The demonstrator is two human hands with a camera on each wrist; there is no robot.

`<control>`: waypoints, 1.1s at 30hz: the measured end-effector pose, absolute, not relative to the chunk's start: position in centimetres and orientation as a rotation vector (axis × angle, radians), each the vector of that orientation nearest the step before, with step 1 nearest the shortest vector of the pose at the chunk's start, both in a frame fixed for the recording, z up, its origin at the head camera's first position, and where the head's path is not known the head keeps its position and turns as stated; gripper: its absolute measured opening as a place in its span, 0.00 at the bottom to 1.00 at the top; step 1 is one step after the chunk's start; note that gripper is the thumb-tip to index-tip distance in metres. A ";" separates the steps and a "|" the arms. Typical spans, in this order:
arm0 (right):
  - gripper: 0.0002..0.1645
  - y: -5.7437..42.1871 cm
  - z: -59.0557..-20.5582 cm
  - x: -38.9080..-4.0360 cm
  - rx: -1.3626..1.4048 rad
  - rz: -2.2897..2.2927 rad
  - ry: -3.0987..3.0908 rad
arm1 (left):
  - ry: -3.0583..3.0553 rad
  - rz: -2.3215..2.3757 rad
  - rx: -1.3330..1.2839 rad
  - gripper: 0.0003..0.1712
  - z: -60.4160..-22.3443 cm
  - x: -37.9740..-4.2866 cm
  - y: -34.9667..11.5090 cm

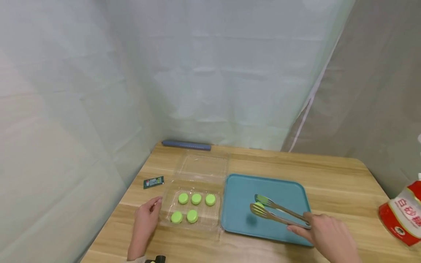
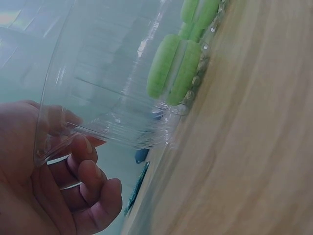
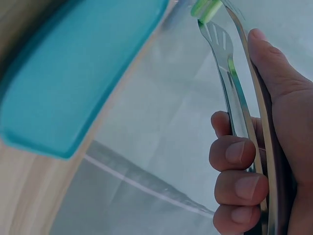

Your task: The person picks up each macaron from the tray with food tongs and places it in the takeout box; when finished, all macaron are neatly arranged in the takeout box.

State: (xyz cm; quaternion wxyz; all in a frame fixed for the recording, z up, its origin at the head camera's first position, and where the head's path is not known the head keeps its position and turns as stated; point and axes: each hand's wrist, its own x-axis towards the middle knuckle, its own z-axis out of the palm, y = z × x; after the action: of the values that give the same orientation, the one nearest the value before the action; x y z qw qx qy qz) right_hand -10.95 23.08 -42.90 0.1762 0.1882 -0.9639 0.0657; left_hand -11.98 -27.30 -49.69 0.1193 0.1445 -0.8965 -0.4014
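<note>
My right hand [image 1: 332,232] grips metal tongs [image 1: 279,218] with slotted tips. Between those tips a green macaron [image 3: 208,10] is pinched, held over the blue tray [image 1: 236,212], with a shadow below it. To the left lies an opened clear plastic container [image 1: 208,221], its lid [image 1: 204,166] folded back. Several green macarons [image 1: 192,216] sit in its base in two rows. At the container's left edge, my left hand [image 1: 147,217] pinches the plastic rim, the other fingers curled below in the left wrist view.
A small dark green packet [image 1: 153,182] lies left of the container. Along the back edge of the wooden table [image 1: 335,190] is a long blue box [image 1: 186,145]. A red and white sugar bag [image 1: 402,215] stands at the far right. Pale cloth [image 1: 230,73] hangs behind.
</note>
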 end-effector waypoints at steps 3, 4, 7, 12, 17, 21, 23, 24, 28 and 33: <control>0.31 22.4 -42.6 -11.2 0.577 0.183 -2.655 | -2.621 -1.172 0.427 0.19 -49.8 -11.8 -27.5; 0.31 22.2 -42.5 -11.3 0.587 0.179 -2.647 | -2.621 -1.174 0.429 0.19 -49.8 -11.8 -27.5; 0.30 21.4 -41.9 -11.5 0.602 0.174 -2.661 | -2.626 -1.171 0.436 0.19 -49.8 -11.6 -27.7; 0.32 20.2 -41.1 -12.1 0.645 0.181 -2.620 | -2.611 -1.176 0.420 0.18 -50.0 -11.5 -27.8; 0.35 18.8 -40.5 -12.8 0.708 0.215 -2.562 | -2.582 -1.197 0.403 0.17 -50.0 -11.5 -27.6; 0.36 17.4 -40.2 -13.4 0.782 0.233 -2.499 | -2.570 -1.203 0.404 0.17 -49.9 -11.5 -27.6; 0.36 16.6 -40.0 -13.7 0.817 0.239 -2.474 | -2.567 -1.199 0.403 0.17 -50.0 -11.5 -27.6; 0.36 16.2 -39.9 -13.8 0.833 0.246 -2.471 | -2.564 -1.196 0.402 0.17 -50.0 -11.6 -27.5; 0.36 14.6 -39.7 -14.2 0.870 0.245 -2.523 | -2.553 -1.204 0.386 0.17 -50.1 -11.8 -27.5; 0.33 12.8 -40.1 -14.9 0.928 0.203 -2.635 | -2.564 -1.223 0.396 0.17 -50.1 -11.8 -27.2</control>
State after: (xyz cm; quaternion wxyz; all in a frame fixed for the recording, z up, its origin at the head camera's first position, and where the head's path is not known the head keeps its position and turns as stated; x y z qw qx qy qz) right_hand -14.94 12.84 -40.09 0.1695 0.3267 -0.9271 0.0713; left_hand -11.85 -27.24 -50.09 0.1362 0.1369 -0.8855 -0.4225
